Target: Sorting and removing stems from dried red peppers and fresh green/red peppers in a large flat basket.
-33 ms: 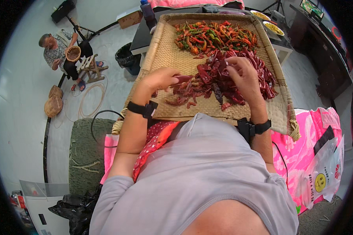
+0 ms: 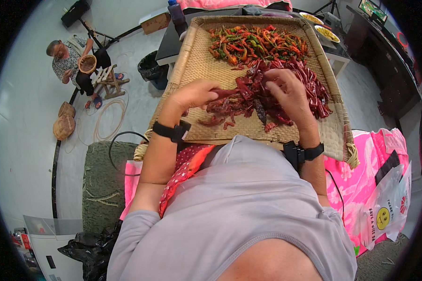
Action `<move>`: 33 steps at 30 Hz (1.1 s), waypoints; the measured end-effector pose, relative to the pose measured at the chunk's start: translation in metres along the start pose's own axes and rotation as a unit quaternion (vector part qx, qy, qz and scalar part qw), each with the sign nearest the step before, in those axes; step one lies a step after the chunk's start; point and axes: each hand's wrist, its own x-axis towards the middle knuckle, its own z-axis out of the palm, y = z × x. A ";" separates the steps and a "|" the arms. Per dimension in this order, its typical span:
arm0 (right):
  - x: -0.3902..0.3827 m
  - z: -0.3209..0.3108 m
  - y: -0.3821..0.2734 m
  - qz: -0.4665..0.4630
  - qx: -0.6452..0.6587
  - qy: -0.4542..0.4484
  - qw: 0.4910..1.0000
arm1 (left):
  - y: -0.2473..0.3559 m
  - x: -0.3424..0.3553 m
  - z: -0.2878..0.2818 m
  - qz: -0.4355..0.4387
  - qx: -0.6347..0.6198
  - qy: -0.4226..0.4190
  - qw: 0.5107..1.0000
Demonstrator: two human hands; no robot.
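Observation:
A woven bamboo tray (image 2: 192,61) lies in front of me, holding a heap of dark red dried chili peppers (image 2: 314,89). My left hand (image 2: 197,93) is closed around a dried chili pepper (image 2: 226,93), whose free end points right toward the heap. Over the heap, my right hand (image 2: 288,89) has its fingers bent and a gap between thumb and fingertips; I see nothing held there. Smaller, shrivelled red chili pieces (image 2: 222,110) lie scattered below the held pepper. One blackish chili (image 2: 259,108) rests between the two hands.
Fresh red, orange and green chilies (image 2: 258,42) fill the tray's far part. Beyond the tray are plates of yellow food (image 2: 327,33) and a blue bottle (image 2: 176,11). A lined bin (image 2: 154,70) stands to the left. Farther left, a seated person (image 2: 72,61) holds a small basket.
My right hand has shifted slightly left, and its thumb and fingers sit lower over the heap. My left hand, with the dried chili pepper, has moved slightly right.

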 end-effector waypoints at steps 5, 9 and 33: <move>0.002 0.017 -0.009 -0.010 0.084 -0.107 0.991 | 0.056 -0.013 0.017 0.098 -0.182 0.002 0.978; 0.001 0.006 -0.001 0.009 0.086 -0.064 0.994 | 0.069 -0.006 0.011 0.095 -0.233 -0.006 0.968; -0.001 0.010 0.031 0.075 0.018 0.125 0.989 | -0.078 0.062 0.002 -0.084 0.249 0.093 0.960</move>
